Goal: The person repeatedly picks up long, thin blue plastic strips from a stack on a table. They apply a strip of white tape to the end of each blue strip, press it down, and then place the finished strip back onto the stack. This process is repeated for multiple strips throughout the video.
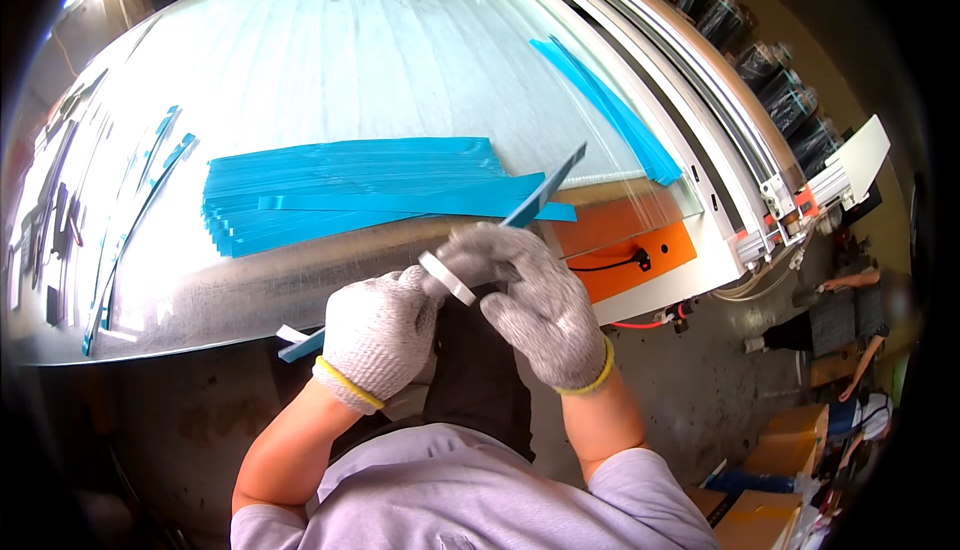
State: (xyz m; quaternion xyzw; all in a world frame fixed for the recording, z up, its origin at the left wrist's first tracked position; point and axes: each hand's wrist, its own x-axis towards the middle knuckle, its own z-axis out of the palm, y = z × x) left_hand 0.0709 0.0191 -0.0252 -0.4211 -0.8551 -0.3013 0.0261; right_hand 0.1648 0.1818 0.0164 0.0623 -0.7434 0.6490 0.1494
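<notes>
A long, narrow blue strip [546, 188] slants past both my gloved hands at the table's near edge. Its other end shows low beside my left hand [378, 335], which is closed round it. The fingers of my right hand [545, 300] curl against the strip higher up, with the thumb apart from them. Between the hands a short piece of narrow white strip [447, 278] sticks out, and a white end pokes out left of the left hand. My fingers hide the strip's middle. Just beyond lies a layered stack of blue strips [350, 175], a few loose on top.
More blue strips [610, 110] lie along the right side of the glass-topped table [370, 40]. Dark and blue thin strips [135, 235] are scattered at left. A white rail frame [690, 100] borders the right edge, near an orange panel [640, 250]. People and cardboard boxes [785, 440] are at lower right.
</notes>
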